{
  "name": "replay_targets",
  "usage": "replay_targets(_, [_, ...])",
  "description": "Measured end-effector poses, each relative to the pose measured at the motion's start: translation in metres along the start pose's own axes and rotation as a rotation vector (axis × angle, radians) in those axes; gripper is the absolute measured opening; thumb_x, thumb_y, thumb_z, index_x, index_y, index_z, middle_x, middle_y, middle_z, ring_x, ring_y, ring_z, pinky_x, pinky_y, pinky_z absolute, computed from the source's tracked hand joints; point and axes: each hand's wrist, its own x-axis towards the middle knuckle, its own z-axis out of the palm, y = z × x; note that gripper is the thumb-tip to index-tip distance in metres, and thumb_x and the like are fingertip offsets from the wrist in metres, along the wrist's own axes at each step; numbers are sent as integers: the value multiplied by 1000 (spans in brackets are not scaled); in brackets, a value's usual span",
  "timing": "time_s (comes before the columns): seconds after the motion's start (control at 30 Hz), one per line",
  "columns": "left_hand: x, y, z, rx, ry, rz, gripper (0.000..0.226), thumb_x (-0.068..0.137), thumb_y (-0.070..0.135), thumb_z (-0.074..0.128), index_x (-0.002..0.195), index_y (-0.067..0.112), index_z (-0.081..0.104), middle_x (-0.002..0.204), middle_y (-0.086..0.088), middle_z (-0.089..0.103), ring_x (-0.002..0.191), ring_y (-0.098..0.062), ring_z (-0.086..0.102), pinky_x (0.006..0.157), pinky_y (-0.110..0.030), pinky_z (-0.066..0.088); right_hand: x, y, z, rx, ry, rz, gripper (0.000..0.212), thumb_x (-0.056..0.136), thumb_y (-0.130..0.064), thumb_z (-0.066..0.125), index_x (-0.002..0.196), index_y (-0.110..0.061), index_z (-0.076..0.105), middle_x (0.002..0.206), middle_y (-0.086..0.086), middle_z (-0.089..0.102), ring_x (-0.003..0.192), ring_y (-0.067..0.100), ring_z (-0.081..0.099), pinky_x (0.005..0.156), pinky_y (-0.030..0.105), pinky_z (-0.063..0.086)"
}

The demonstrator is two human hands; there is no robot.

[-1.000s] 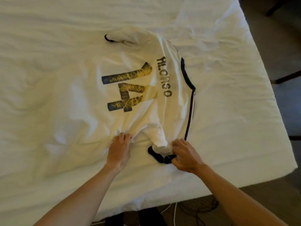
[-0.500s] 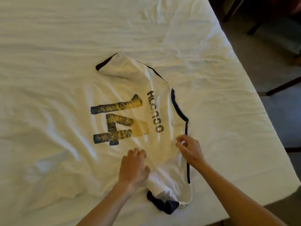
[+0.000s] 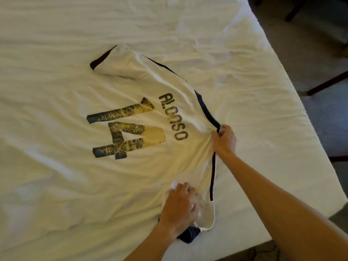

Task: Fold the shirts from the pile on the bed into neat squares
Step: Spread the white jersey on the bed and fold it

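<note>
A white football shirt (image 3: 143, 166) lies spread back-up on the bed, printed with a cracked dark number 14 and a name, its collar toward the right. Navy trim runs along its shoulders and sleeve ends. My right hand (image 3: 224, 141) grips the navy-edged collar, bunching the fabric there. My left hand (image 3: 180, 210) lies on the near sleeve, fingers slightly bent on the cloth; I cannot tell whether it grips it. The navy cuff (image 3: 189, 235) of that sleeve pokes out beneath my left wrist. The far sleeve (image 3: 111, 61) lies folded at the upper left.
The bed (image 3: 263, 119) is covered by a wrinkled white sheet; its right edge runs diagonally and its near edge passes under my arms. Grey carpet and dark chair legs (image 3: 327, 83) lie beyond the right edge.
My right hand has moved up along the shoulder trim to the collar and grips it. My left hand has slid down and right onto the near sleeve.
</note>
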Motion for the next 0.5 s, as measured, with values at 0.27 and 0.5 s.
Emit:
replay_targets(0.27, [-57,-51,-25,42,423,-190,22,85,32,51,102,22,61,108,5,56,98,-19,55,76,-34,47,-162,61,46,-445,-108,-934,26,88,-27,55,113,-23,62,117,0,54,101,26,57,86,39,41])
replay_targets(0.5, [-131,-126,-59,191,340,-412,55,61,40,66,113,23,60,115,1,57,104,-24,54,80,-42,46,-237,32,115,-487,-389,-1134,41,74,-41,63,111,-24,61,114,0,56,98,24,52,80,40,43])
